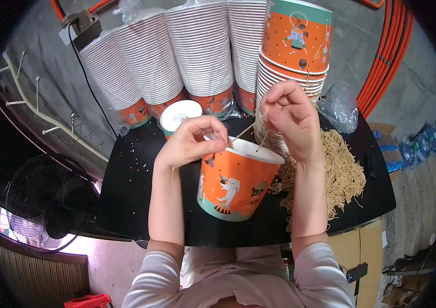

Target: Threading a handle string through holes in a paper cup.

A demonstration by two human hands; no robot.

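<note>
An orange paper bucket with a green base and cartoon animal prints tilts in front of me over the black table. My left hand is closed at its upper left rim, thumb and fingers pinched together there. A thin tan cord runs from inside the rim up toward my right hand. The right hand is raised over the bucket's right side, fingers curled in a pinch on the cord; its exact grip is partly hidden. A short piece of cord also shows at the right inner rim.
A heap of tan cords lies at the table's right. Behind stand a tall stack of orange buckets and several wrapped stacks of buckets. A white-lidded tub is behind my left hand. A black fan stands left.
</note>
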